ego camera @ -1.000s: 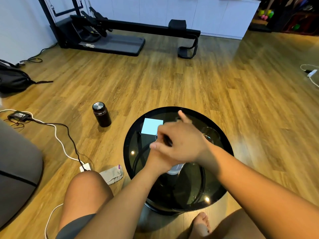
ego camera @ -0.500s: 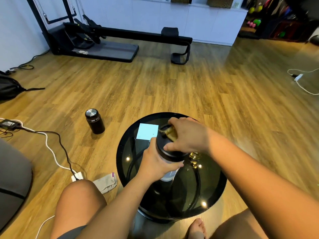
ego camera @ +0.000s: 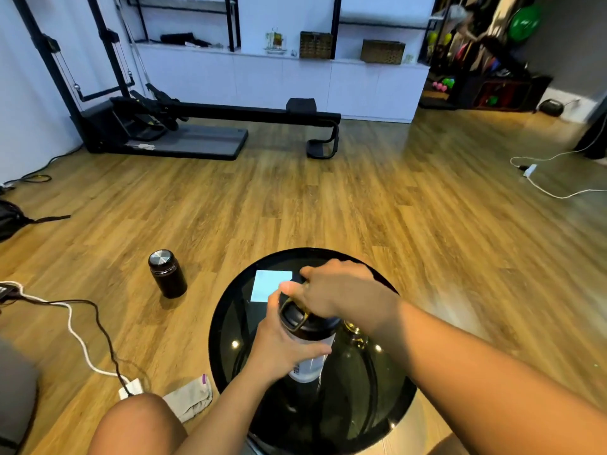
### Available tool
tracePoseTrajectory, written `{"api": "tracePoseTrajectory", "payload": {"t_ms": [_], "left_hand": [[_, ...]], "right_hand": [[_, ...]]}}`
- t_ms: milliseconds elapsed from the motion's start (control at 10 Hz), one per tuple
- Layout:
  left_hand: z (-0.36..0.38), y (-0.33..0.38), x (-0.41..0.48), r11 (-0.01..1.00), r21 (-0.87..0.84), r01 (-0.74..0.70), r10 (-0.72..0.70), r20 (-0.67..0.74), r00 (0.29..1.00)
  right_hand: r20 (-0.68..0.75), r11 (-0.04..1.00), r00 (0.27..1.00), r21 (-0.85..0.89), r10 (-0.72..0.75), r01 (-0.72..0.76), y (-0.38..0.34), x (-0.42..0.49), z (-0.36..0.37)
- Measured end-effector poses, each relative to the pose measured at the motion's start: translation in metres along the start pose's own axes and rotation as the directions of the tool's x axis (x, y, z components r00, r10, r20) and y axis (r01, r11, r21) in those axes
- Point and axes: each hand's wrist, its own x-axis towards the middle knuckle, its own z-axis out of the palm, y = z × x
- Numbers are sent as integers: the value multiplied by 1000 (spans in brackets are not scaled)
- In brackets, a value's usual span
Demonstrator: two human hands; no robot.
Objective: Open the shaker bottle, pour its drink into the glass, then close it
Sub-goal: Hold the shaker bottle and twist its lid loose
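The shaker [ego camera: 308, 351] stands upright on the round black glass worktop [ego camera: 226, 326], a little left of its centre, with its long axis vertical. The left hand [ego camera: 282, 353] is wrapped around the clear body from the left and holds it steady. The right hand [ego camera: 338, 292] comes from the right and sits on top, fingers curled down on the black lid [ego camera: 295, 318]; it is the hand nearer to the lid. The lid looks like hard plastic with a yellowish loop or edge, and its flip cap faces left. I cannot tell if the cap is already lifted. I judge the opening step is in progress, so the next move needs a turn or a pull straight above the bottle axis.

The glass [ego camera: 356, 333] is just beside the shaker on the right, mostly hidden by the right wrist; only a shiny transparent part shows. A pale blue square paper [ego camera: 267, 284] lies flat at the far side of the worktop.
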Motion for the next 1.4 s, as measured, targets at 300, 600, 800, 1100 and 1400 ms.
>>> {"api": "tracePoseTrajectory", "payload": {"t_ms": [300,600,800,1100,1400], "left_hand": [[13,1,-2,999,-11,34,-34,-58,998],[9,-4,3,999,-45,-21,19,-26,999],[10,-4,1,998,10,58,-58,-42,997],[5,-3,5,995,95,5,-5,4,1000],[7,-7,3,998,69,5,-3,-28,1000]], "right_hand": [[127,962,980,245,-155,120,3,4,2],[160,922,913,160,-376,352,-1,6,3],[-49,988,998,-153,-30,22,-7,1,-1],[193,892,899,-159,-392,423,-10,-2,-3],[-74,980,979,-62,-191,187,-2,-3,3]]}}
